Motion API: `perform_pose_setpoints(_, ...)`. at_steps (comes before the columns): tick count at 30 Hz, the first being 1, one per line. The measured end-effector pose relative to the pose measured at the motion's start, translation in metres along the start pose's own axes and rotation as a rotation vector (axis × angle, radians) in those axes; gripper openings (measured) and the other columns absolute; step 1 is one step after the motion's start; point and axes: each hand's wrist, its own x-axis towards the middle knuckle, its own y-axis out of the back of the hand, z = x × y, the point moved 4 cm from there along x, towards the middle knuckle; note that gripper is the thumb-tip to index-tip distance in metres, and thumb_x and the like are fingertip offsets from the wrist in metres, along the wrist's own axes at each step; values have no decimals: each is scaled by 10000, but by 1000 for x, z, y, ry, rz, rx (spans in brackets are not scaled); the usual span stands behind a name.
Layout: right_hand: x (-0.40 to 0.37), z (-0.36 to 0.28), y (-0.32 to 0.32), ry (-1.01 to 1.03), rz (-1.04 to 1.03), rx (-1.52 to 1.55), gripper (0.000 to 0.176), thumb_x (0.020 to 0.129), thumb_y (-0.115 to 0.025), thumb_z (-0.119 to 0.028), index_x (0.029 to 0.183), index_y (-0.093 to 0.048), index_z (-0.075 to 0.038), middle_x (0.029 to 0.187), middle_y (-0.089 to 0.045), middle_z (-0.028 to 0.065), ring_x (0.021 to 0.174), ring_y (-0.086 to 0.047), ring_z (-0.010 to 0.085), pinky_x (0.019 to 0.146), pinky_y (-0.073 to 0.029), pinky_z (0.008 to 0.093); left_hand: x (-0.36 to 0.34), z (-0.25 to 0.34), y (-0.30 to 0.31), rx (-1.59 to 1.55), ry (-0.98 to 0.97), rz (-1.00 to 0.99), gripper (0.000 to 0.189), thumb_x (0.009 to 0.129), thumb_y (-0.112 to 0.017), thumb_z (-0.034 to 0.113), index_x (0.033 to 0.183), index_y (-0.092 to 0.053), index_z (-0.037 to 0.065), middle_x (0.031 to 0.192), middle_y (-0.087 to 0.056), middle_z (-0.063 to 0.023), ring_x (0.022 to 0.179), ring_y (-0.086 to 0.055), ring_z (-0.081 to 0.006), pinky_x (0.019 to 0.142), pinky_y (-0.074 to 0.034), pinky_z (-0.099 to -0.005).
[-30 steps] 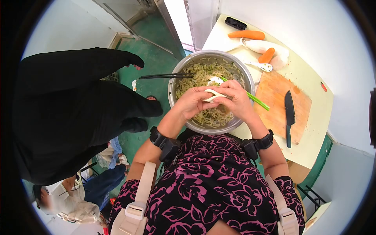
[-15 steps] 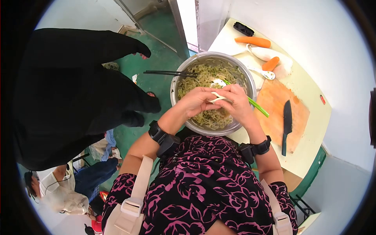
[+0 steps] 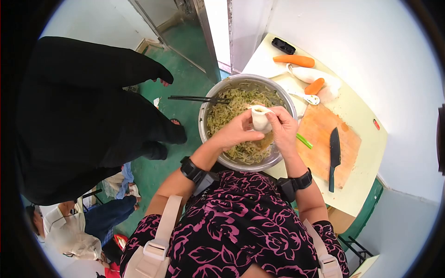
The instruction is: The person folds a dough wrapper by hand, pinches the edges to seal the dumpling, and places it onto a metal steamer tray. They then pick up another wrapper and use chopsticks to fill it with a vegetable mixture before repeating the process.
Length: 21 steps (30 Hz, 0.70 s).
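Above the bowl I hold a white dough wrapper (image 3: 261, 121), curved up into a small pouch with an opening at its top. My right hand (image 3: 283, 126) pinches its right rim between thumb and fingers. On the other side, my left hand (image 3: 237, 133) is closed around the lower left of the wrapper. Beneath both hands stands a large metal bowl (image 3: 202, 121) with a shredded green-yellow filling (image 3: 222, 113). Black chopsticks (image 3: 197, 98) rest across its left rim. A bright green handle (image 3: 304, 141) sticks out past my right hand; its other end is hidden.
Right of the bowl, a cutting board (image 3: 317, 134) carries a black knife (image 3: 334, 160). Carrots (image 3: 296, 60), a white radish (image 3: 310, 75), a white spoon (image 3: 311, 98) and a black object (image 3: 283, 46) lie behind. A person in black (image 3: 88, 116) stands left; another person (image 3: 69, 227) is lower left.
The dough between my fingers has gone from a narrow folded strip to an upright, open-topped pouch. The view has shifted slightly, and less of the green handle shows.
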Motion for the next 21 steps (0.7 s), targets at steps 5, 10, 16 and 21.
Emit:
perform_pose_setpoints(5, 2, -13, -2, 124, 68, -213, 182, 775, -578, -109, 917, -611, 0, 836, -572, 73, 739, -532, 129, 660, -418, 224, 6, 2, 3, -36, 81, 71, 376, 751, -591, 31, 1107, -467, 19, 996, -544, -29, 894, -523, -97, 777, -436, -248)
perform_pose_setpoints(10, 2, -6, -3, -37, -93, -116, 185, 740, -604, -95, 899, -615, -2, 815, -570, 73, 724, -537, 146, 658, -418, 237, 5, -2, 9, 190, 71, -10, 369, 740, -611, 43, 1086, -486, 17, 972, -548, -26, 868, -525, -87, 750, -442, -242)
perform_pose_setpoints(16, -6, 3, -3, 14, -51, -192, 158, 728, -610, -92, 859, -615, -3, 701, -549, 84, 649, -515, 198, 630, -415, 274, 0, -4, 2, 152, 115, 2, 375, 705, -663, 121, 1025, -513, -4, 885, -561, -29, 772, -528, -80, 678, -441, -225)
perform_pose_setpoints(21, -6, -3, -3, 57, -28, -283, 138, 737, -596, -108, 823, -606, 0, 705, -534, 107, 649, -503, 227, 625, -411, 291, 0, -5, 0, 255, 134, 12, 401, 718, -653, 107, 1075, -497, 14, 906, -562, -17, 802, -526, -75, 697, -439, -221)
